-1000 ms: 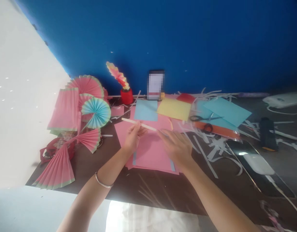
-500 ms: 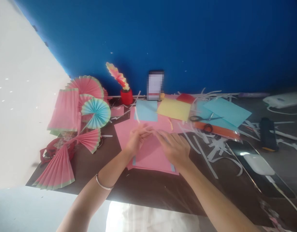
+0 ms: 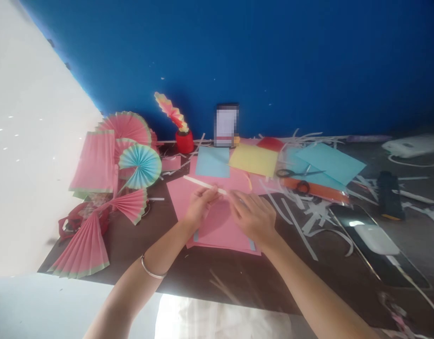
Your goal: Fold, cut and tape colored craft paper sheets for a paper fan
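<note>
A narrow white strip (image 3: 195, 181), of paper or tape, slants from upper left down toward the middle, above a stack of pink paper (image 3: 224, 226). My left hand (image 3: 203, 200) pinches it between thumb and fingers, and its free end sticks out to the left. The strip's other end meets the fingertips of my right hand (image 3: 254, 214), which are bent together around it. Both hands are over the pink sheets, which show pale blue-grey strips near their lower corners.
Folded pink paper fans (image 3: 83, 249) and a blue pleated fan (image 3: 141, 165) lie at left. Behind my hands are a blue sheet (image 3: 212, 162), a yellow sheet (image 3: 254, 160) and a red pot (image 3: 184, 141). Scissors (image 3: 302, 186), paper scraps (image 3: 317, 216) and a phone (image 3: 358, 235) are at right.
The white strip, which stood up steeply from my left hand, now lies at a low slant pointing left. My hands have stayed in nearly the same place.
</note>
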### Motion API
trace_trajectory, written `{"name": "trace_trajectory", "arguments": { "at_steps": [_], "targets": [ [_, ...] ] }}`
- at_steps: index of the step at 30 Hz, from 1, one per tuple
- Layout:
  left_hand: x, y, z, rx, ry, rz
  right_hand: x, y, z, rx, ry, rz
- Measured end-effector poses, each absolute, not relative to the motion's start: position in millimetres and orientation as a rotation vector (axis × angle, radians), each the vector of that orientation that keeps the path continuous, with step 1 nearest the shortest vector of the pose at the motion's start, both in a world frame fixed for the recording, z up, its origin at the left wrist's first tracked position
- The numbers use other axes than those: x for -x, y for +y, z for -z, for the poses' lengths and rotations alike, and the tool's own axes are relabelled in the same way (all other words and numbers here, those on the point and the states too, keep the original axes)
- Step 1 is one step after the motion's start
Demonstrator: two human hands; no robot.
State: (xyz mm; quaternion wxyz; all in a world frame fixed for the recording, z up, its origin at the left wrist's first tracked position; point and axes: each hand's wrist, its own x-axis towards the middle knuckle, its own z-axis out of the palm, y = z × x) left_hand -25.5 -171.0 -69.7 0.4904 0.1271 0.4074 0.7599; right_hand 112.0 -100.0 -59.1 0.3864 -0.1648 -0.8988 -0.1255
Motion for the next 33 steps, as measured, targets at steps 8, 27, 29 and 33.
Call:
{"name": "trace_trajectory", "arguments": {
  "at_steps": [8, 27, 29, 33],
  "targets": [
    [23, -172, 69, -0.398, 0.986, -1.827, -109, -100, 57, 0.509, -2.192, 0.134],
    [22, -181, 80, -1.861, 2.06, -1.646, -111, -100, 58, 0.424, -2.164, 0.233],
    [23, -181, 80, -1.932, 2.122, -1.601, -111, -100, 58, 0.429, -2.171, 0.238],
    [23, -183, 79, -2.115, 2.245, -1.468, -113, -100, 57, 0.429, -2.193, 0.24]
  ]
}}
